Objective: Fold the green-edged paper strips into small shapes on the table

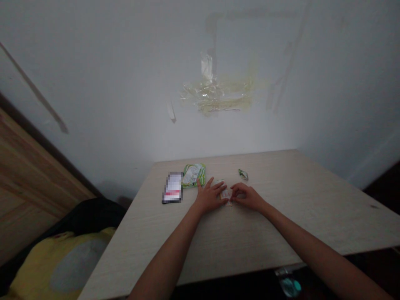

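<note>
A small, pale printed sheet or card (225, 194) lies flat on the table between my hands; its exact kind is too small to tell. My left hand (210, 196) rests on its left side with the fingers spread. At its right edge, my right hand (247, 196) has thumb and fingertips pinched together, and what they grip, if anything, is hidden. Just beyond my left fingers lies a green and white printed packet (193, 175). Past my right hand is a small torn green scrap of wrapper (243, 174).
A phone (173, 187) with a blurred screen lies left of the packet. The pale wooden table (296, 196) meets a wall (125, 83) with peeling tape. Below the left edge sits a yellow plush item (56, 262); a bottle (290, 286) shows under the front edge.
</note>
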